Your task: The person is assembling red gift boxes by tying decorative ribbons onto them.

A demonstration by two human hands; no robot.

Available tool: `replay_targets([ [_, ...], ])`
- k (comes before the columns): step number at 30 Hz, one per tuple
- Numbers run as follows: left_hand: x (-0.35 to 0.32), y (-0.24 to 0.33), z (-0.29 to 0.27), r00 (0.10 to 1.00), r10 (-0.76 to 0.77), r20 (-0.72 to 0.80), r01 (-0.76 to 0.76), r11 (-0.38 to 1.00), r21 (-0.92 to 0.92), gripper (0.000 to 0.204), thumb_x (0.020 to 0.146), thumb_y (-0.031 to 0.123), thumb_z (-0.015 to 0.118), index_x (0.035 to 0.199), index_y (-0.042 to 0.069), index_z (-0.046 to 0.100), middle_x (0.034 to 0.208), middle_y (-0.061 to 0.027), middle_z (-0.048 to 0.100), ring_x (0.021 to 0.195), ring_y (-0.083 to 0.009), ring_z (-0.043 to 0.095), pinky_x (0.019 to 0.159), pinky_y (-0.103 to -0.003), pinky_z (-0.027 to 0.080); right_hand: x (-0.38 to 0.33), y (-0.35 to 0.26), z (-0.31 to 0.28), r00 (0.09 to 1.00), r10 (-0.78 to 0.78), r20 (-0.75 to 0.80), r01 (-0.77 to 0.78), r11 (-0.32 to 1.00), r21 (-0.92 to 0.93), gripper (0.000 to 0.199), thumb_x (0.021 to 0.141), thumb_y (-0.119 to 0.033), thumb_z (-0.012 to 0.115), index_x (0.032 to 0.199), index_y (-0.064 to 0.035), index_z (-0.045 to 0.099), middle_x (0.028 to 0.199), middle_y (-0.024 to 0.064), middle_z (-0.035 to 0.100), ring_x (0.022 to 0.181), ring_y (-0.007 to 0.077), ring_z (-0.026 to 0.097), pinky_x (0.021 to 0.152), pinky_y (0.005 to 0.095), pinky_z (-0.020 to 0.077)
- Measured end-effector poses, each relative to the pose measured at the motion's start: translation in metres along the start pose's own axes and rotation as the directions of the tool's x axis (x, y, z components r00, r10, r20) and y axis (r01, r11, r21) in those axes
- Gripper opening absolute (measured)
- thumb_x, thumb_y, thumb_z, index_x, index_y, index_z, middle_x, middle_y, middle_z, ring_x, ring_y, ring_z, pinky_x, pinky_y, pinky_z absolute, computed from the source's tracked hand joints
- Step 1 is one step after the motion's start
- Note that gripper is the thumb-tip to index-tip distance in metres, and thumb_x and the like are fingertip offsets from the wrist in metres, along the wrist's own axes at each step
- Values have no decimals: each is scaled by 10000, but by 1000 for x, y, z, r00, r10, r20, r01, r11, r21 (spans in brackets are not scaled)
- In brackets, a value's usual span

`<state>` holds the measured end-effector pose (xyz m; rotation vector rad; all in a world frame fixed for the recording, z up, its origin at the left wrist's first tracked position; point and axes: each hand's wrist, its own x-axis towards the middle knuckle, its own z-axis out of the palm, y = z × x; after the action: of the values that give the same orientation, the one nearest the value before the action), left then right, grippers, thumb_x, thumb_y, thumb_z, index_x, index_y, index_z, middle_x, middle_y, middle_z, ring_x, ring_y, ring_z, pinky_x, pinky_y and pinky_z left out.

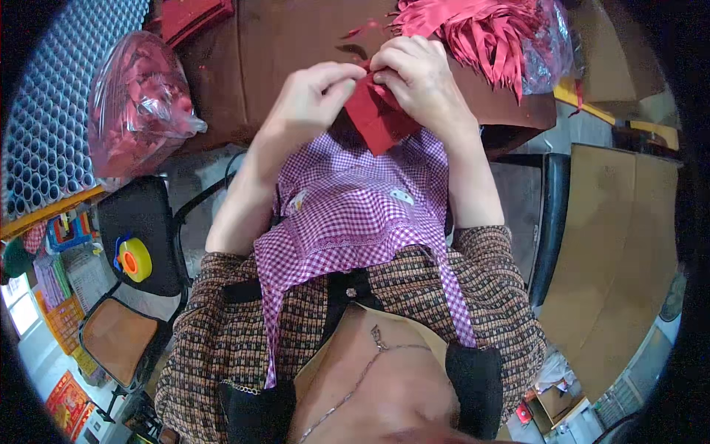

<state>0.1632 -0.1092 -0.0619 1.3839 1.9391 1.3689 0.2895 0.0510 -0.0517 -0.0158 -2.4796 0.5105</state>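
Red piece (379, 124), far edge pinched by left hand (312, 98) and right hand (419, 80): fine fingertip work, next likely wanting steady tension!

Tape (142, 255) lies near the lower edge of a black chair (133, 207); grey tubes (46, 140) crowd beyond the worktop's (296, 29) left edge, cardboard (617, 259) beyond its right.

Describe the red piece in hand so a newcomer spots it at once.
Find the brown table up top. At its near edge, the left hand and right hand pinch the red piece. Unlike the ribbons to its right, it is broad, with a pointed lower corner.
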Motion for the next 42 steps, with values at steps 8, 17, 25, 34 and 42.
replay_targets([
  [8, 31, 11, -25, 912, -157, 378, 157, 987, 30, 178, 879, 101, 576, 1009, 18, 664, 767, -28, 583, 575, -89, 526, 518, -235, 424, 4, 0, -5, 993, -65, 102, 64, 998, 12, 111, 711, -78, 677, 787, -102, 600, 776, -7, 581, 778, 193, 542, 776, 337, 369],
  [17, 42, -2, -29, 840, 154, 520, -236, 967, 93, 122, 818, 94, 628, 869, -15, 610, 790, -96, 551, 771, -213, 555, 719, -314, 444, 1, -1, -6, 991, -119, 64, 118, 993, 29, 125, 681, -95, 691, 771, -122, 609, 779, -26, 589, 784, 187, 535, 789, 339, 376],
  [25, 24, -22, -33, 969, -142, 200, 157, 986, -59, 135, 870, 104, 560, 828, -24, 573, 750, -64, 541, 693, -167, 541, 650, -305, 455, -4, -11, -18, 944, -213, 252, 184, 974, 134, 21, 737, -145, 641, 743, -141, 621, 663, -31, 575, 754, 180, 503, 820, 331, 353],
  [34, 13, -55, -48, 895, -446, 24, 280, 520, -807, 151, 916, 127, 540, 950, -11, 592, 749, -48, 577, 563, -116, 483, 509, -250, 398, 4, -7, -25, 964, -136, 227, 60, 948, 314, 45, 787, -129, 659, 824, -115, 636, 739, -16, 558, 781, 178, 512, 850, 330, 346],
  [42, -12, -15, -14, 873, -426, 238, 424, 420, -802, 290, 894, 99, 588, 1161, -12, 568, 1017, -64, 640, 849, -131, 622, 752, -272, 522, 6, 7, 31, 914, 138, 381, -405, 317, 858, 52, 826, -31, 617, 874, -44, 633, 862, -15, 605, 843, 99, 557, 783, 269, 449],
])
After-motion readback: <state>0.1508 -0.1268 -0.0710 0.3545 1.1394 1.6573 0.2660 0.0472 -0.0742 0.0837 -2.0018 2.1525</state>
